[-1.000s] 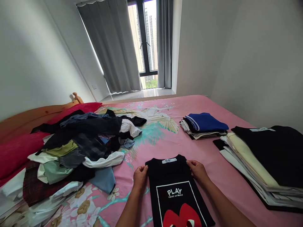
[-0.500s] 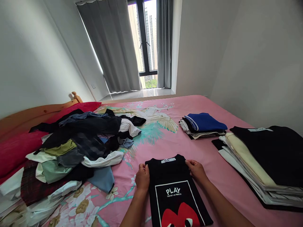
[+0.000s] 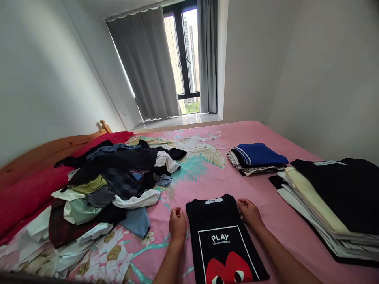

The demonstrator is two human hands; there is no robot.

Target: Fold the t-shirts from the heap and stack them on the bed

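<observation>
Head view: left of the black T-shirt [image 3: 222,246], the left hand [image 3: 177,225] is released; at its right edge, any grip by the right hand [image 3: 250,213] cannot be told; edges are best squared

The near edge of my view is slicing my black T-shirt [image 3: 214,215] through its red heart [image 3: 229,265] and cropping both forearms [image 3: 170,259]! On the right, the folded stack [image 3: 346,193] is running out of sight; on the left, heaped clothes [image 3: 121,159] are hiding one another; the neck label's [image 3: 214,201] fine print is blurring.
</observation>
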